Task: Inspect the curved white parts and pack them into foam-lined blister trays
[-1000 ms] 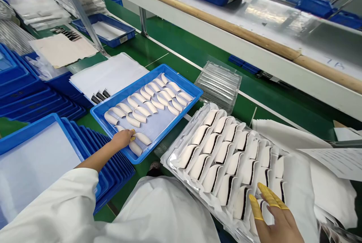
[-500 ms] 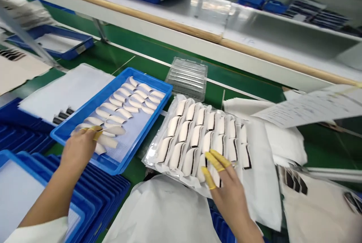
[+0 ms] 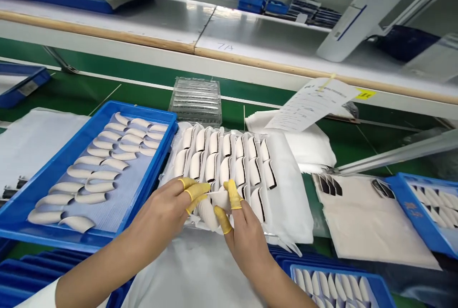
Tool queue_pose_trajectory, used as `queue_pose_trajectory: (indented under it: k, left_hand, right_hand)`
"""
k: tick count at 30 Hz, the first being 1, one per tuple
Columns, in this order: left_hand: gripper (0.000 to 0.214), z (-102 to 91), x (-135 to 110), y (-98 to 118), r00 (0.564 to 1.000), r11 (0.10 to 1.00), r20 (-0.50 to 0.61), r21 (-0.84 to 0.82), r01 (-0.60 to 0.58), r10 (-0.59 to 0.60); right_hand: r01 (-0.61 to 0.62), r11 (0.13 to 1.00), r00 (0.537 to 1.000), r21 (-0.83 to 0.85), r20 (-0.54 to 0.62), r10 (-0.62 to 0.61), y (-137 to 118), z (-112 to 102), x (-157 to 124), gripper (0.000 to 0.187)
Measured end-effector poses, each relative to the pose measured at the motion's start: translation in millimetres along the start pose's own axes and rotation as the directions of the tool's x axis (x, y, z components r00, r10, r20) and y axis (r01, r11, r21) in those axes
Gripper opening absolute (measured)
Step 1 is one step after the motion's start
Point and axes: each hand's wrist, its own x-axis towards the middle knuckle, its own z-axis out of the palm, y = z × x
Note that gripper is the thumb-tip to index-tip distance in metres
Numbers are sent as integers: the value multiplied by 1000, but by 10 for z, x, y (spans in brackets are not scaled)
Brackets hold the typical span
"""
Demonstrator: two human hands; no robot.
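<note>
My left hand point(image 3: 171, 205) and my right hand point(image 3: 246, 224), both with yellow finger cots, meet over the near edge of a transparent plastic tray. Their fingertips pinch a curved cream-white piece point(image 3: 221, 199) between them. Rows of similar pieces with black edges point(image 3: 226, 169) stand in the tray's slots, over a white sheet point(image 3: 289, 188). Left of it lies a blue tray point(image 3: 119, 219) with a ribbed liner, bearing rows of curved cream pieces point(image 3: 102, 175) without visible black edges. Fingers partly hide the held piece and the slots beneath.
Behind stands a ribbed transparent tray stack point(image 3: 196, 101), below a wood-edged shelf point(image 3: 143, 40). A printed paper point(image 3: 311, 102) hangs from the shelf edge. To the right are a beige sheet point(image 3: 372, 227) with dark strips, another blue tray point(image 3: 404, 203), and a lower tray of pieces point(image 3: 332, 284).
My left hand has moved right from the blue tray, bringing a cream piece to my right hand. My fingers now close on it together. The view has turned to the right.
</note>
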Motion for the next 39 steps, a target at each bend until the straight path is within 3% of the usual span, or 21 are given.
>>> queue_pose_trajectory:
  k: [2,3,5,7,9,11,14,17,27,32,36,39]
  left_hand:
    - [27,73,58,1,992,984,41,-130,120,-116]
    - [27,103,91,-3,980,959,74,-203,198,-186]
    - [24,159,161,-10,938,867,166,-361,345,-304]
    - [21,217,228,-2,896,741,259,-503,444,-361]
    - [21,274,279,32,860,616,332,-600,510,-388]
    - [21,324,310,84,838,542,368,-642,543,-404]
    - [20,369,321,160,822,520,385,-640,565,-420]
    - [20,381,309,197,820,536,378,-624,568,-430]
    - [18,394,286,184,874,661,214,-584,472,-436]
    - [15,443,244,174,883,674,226,-576,462,-413]
    - [26,501,210,-123,899,773,251,-459,438,-360]
    - [32,611,157,-548,859,873,206,-40,485,-468]
  right_hand:
    - [-204,944,978,260,87,187,21,-71,-56,53]
    - [-314,849,949,424,168,267,12,-119,-66,53]
    - [-481,550,876,682,356,325,-23,-227,-65,53]
    - [-555,290,825,780,473,309,-61,-325,-58,54]
    - [-592,170,792,788,529,305,-83,-388,-60,57]
    - [-621,107,764,776,570,302,-88,-412,-71,62]
    - [-643,44,743,765,608,281,-74,-404,-82,64]
    - [-643,43,742,765,608,283,-54,-388,-76,61]
    - [-606,11,766,795,581,275,-53,-300,-117,90]
    - [-645,-10,730,764,620,288,-45,-217,-168,96]
    - [-664,-13,703,747,631,330,-31,-185,-180,97]
    - [-670,-22,694,742,636,338,-21,-209,-161,96]
